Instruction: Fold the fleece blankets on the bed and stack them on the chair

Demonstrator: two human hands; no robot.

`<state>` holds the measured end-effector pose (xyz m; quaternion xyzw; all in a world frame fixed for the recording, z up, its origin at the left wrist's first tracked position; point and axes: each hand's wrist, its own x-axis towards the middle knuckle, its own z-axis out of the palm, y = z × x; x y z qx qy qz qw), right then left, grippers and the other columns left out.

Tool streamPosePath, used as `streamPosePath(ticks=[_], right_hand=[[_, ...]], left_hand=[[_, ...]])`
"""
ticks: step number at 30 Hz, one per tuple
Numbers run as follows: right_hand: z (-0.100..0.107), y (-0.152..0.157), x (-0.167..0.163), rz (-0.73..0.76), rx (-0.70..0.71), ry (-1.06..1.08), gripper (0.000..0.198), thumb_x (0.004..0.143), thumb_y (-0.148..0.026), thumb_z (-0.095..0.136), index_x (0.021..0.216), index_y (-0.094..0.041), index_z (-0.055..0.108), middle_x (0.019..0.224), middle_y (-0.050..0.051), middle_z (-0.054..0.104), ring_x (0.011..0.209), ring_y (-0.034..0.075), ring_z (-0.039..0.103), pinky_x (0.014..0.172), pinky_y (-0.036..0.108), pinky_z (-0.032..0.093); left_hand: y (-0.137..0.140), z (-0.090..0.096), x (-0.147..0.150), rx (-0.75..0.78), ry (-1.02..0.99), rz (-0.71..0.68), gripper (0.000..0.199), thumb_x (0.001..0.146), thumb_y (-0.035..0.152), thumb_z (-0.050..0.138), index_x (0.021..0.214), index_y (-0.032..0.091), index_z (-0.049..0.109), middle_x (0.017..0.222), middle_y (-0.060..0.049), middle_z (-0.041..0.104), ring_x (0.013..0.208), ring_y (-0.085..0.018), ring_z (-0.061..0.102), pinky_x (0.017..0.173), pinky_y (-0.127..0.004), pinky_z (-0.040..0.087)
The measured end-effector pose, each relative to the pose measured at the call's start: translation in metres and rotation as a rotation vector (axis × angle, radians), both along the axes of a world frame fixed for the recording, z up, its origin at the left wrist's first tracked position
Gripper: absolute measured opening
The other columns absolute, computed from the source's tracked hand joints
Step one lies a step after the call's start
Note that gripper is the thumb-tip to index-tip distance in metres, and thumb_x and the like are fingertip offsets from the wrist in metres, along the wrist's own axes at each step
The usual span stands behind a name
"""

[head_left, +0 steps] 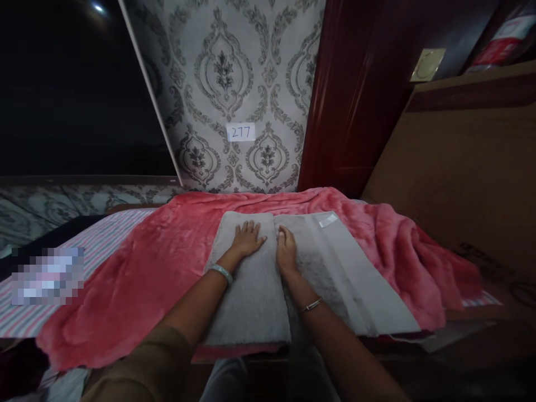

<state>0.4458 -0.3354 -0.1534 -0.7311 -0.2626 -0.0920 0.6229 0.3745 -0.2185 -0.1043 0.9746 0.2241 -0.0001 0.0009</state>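
A grey plush mat (247, 312) lies in front of me, its left part folded over toward the middle. My left hand (247, 239) rests flat on that folded part, fingers spread. Just to the right, my right hand (287, 248) stands on its side along the edge of the fold, fingers extended and slightly bent. It touches the mat and grips nothing that I can see. On the right, the mat shows a smooth pale band (368, 279) and a small white label (329, 221) near the far edge.
A rumpled pink blanket (154, 268) lies under the mat, over a striped cloth (104, 237). A large cardboard box (460, 162) stands at the right. Behind are a dark screen (79, 95) and patterned wallpaper with a paper tag (240, 132) reading 277.
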Motion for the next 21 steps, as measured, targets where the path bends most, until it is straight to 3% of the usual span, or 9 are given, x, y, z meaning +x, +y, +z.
streamPosePath(ticks=[3, 8, 12, 16, 18, 21], right_hand=[[-0.001, 0.002, 0.006, -0.076, 0.222, 0.075, 0.05, 0.092, -0.044, 0.032, 0.118, -0.015, 0.064, 0.121, 0.016, 0.066, 0.117, 0.023, 0.057, 0.107, 0.043, 0.043], [0.001, -0.001, 0.011, 0.023, 0.532, 0.342, 0.045, 0.084, -0.054, 0.046, 0.099, -0.018, 0.067, 0.111, 0.012, 0.068, 0.109, 0.023, 0.059, 0.091, 0.04, 0.051], [0.003, -0.006, 0.016, 0.048, 0.576, 0.432, 0.046, 0.084, -0.057, 0.044, 0.095, -0.018, 0.066, 0.106, 0.01, 0.069, 0.105, 0.021, 0.062, 0.082, 0.036, 0.053], [0.005, -0.01, 0.019, 0.07, 0.602, 0.498, 0.042, 0.087, -0.055, 0.045, 0.09, -0.019, 0.066, 0.104, 0.009, 0.07, 0.105, 0.021, 0.063, 0.084, 0.036, 0.054], [0.006, -0.011, 0.019, 0.084, 0.61, 0.525, 0.04, 0.088, -0.052, 0.046, 0.088, -0.018, 0.067, 0.103, 0.01, 0.07, 0.105, 0.02, 0.063, 0.085, 0.037, 0.055], [0.009, -0.012, 0.018, 0.108, 0.619, 0.571, 0.037, 0.089, -0.049, 0.047, 0.086, -0.018, 0.067, 0.102, 0.009, 0.072, 0.105, 0.019, 0.062, 0.087, 0.036, 0.054]], left_hand=[[-0.015, 0.001, 0.006, -0.007, -0.002, -0.06, 0.069, 0.1, 0.055, 0.028, 0.159, 0.019, 0.029, 0.167, -0.015, 0.022, 0.155, -0.035, 0.017, 0.122, -0.06, 0.017], [-0.051, 0.003, 0.007, -0.046, -0.002, -0.165, 0.064, 0.101, 0.048, 0.03, 0.158, 0.018, 0.031, 0.167, -0.016, 0.021, 0.155, -0.032, 0.016, 0.123, -0.057, 0.016], [-0.073, 0.006, -0.008, -0.109, 0.037, -0.246, 0.064, 0.101, 0.042, 0.033, 0.158, 0.013, 0.028, 0.167, -0.015, 0.02, 0.156, -0.026, 0.015, 0.125, -0.049, 0.014], [-0.079, 0.011, -0.05, -0.225, 0.05, -0.356, 0.07, 0.099, 0.045, 0.038, 0.159, 0.011, 0.025, 0.166, -0.017, 0.021, 0.155, -0.024, 0.018, 0.125, -0.044, 0.019], [-0.078, 0.012, -0.077, -0.213, -0.021, -0.325, 0.07, 0.1, 0.048, 0.035, 0.16, 0.014, 0.023, 0.166, -0.017, 0.021, 0.155, -0.026, 0.019, 0.124, -0.05, 0.021], [-0.086, 0.006, -0.112, -0.055, -0.106, -0.154, 0.069, 0.099, 0.052, 0.039, 0.158, 0.017, 0.029, 0.166, -0.018, 0.022, 0.155, -0.035, 0.014, 0.121, -0.064, 0.017]])
